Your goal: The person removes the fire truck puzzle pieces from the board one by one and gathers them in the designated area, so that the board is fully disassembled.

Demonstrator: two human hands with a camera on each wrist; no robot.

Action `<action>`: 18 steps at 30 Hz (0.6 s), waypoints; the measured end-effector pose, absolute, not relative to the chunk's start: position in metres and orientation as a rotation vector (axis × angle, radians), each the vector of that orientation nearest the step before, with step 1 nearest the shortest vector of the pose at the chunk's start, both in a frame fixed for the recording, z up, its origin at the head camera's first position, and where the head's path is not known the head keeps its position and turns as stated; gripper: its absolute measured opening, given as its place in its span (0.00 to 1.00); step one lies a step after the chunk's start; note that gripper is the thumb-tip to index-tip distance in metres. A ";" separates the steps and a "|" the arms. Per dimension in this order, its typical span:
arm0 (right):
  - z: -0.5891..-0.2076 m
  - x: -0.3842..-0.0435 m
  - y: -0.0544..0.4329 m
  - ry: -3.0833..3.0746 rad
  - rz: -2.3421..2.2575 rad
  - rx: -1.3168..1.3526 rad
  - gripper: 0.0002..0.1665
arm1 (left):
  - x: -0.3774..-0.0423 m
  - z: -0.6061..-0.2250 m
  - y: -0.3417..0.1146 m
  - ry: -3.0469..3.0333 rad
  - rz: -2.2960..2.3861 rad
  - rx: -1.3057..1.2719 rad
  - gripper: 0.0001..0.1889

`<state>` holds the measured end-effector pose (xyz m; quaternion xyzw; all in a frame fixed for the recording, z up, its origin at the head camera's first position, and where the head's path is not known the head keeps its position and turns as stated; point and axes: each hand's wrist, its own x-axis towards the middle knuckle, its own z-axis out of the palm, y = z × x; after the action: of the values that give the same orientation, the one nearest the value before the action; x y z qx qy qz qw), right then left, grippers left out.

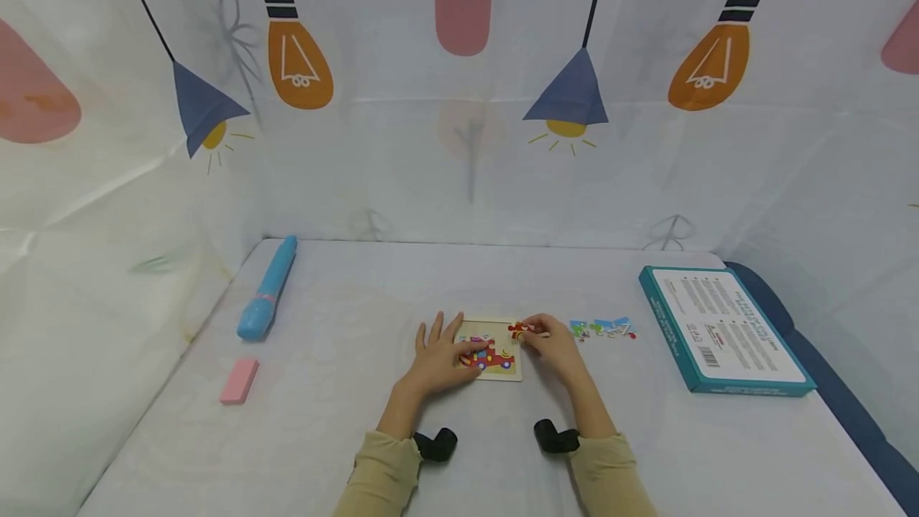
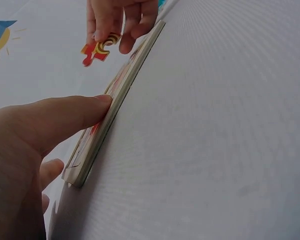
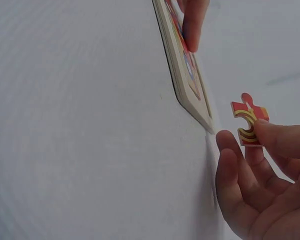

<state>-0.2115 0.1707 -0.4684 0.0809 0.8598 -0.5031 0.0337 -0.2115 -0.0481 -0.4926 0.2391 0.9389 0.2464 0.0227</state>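
A small wooden puzzle board (image 1: 502, 377) lies on the white table, with pieces showing a red vehicle (image 1: 494, 358) fitted in its lower part. My left hand (image 1: 436, 364) rests at the board's left side, fingers spread and fairly straight, its thumb (image 2: 72, 111) touching the board. Between thumb and fingers, my right hand (image 1: 558, 348) pinches a red and yellow puzzle piece (image 3: 253, 112). That piece is held above the upper right part of the board, apart from it in both wrist views. Several loose puzzle pieces (image 1: 603, 329) lie just right of the right hand.
A teal and white box (image 1: 728, 325) lies at the right, near a dark blue chair (image 1: 826, 373) beyond the table edge. On the left are a blue pen-shaped device (image 1: 267, 294) and a pink block (image 1: 239, 381). A printed white curtain (image 1: 402, 166) hangs behind.
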 end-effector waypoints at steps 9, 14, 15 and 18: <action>-0.465 -0.209 0.192 2.635 -1.648 0.317 0.15 | -0.212 -0.492 -0.049 2.902 0.772 0.733 0.23; -0.461 -0.205 0.206 2.641 -1.670 0.353 0.18 | -0.212 -0.492 -0.049 2.900 0.763 0.726 0.23; -0.461 -0.203 0.209 2.643 -1.666 0.362 0.19 | -0.212 -0.492 -0.049 2.897 0.766 0.727 0.23; -0.459 -0.199 0.218 2.652 -1.667 0.392 0.21 | -0.211 -0.492 -0.048 2.892 0.776 0.729 0.23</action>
<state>-0.1991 0.2183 -0.4590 0.1243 0.8401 -0.5279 -0.0076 -0.2110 -0.0484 -0.4917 0.2366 0.9380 0.2517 0.0301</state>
